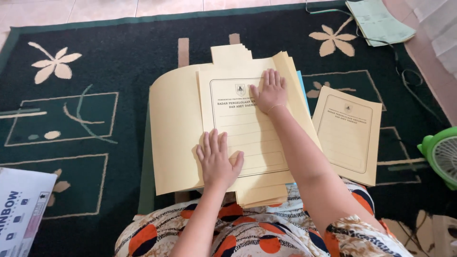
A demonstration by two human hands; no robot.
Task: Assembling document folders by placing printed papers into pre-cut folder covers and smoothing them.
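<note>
Both hands lie flat, palms down, fingers spread, gripping nothing: left hand (pixel 218 159) presses the lower left of the top folder (pixel 245 126), right hand (pixel 270 91) presses its upper right. That folder sits printed cover up on a stack (pixel 262 190) of similar yellow folders on the carpet (pixel 95 71), just in front of the person's lap. Its left flap (pixel 173 128) curves up and looks only half creased, so the fold reads as in progress, not finished. One folder (pixel 349 133) lies apart to the right, flat and closed, probably done. Stack edges fan out at top and bottom, so several seem left to handle; exact count can't be told. Green papers (pixel 381 21) at top right, a fan (pixel 440 154) at the right edge and a box (pixel 21 209) at lower left are untouched.
</note>
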